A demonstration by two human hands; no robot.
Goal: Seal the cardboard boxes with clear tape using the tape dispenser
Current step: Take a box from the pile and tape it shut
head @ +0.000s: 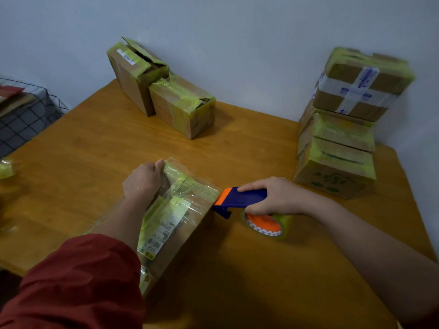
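A cardboard box wrapped in yellowish tape, with a shipping label on top, lies on the wooden table in front of me. My left hand presses down on the box's far end, fingers curled over its edge. My right hand grips the blue and orange tape dispenser, whose orange front touches the box's right upper edge. The tape roll hangs under the dispenser, close to the table.
Two taped boxes stand at the back by the wall, the taller one with loose top flaps. A stack of three boxes rises at the right. A wire rack is at the left, with a tape scrap near the table's left edge.
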